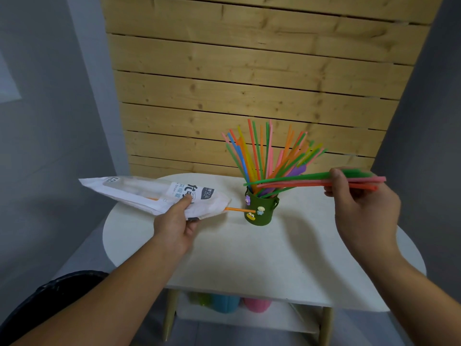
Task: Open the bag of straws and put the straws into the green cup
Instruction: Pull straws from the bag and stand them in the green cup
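Head view, left hand (174, 226) gripping bag (149, 193), right hand (361, 208) pinching straws (299, 182), white table (249, 258), plank wall (249, 83)

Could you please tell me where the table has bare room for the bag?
Bare: the near half of the round white table, in front of the dark green cup, and the patch between cup and right hand. Crowded: the left, under the white paper bag in the left hand.

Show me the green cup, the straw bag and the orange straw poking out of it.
green cup (268, 211): head view, front wall.
straw bag (139, 193): head view, white middle panel.
orange straw (239, 210): head view, bare stretch beyond the bag's mouth.
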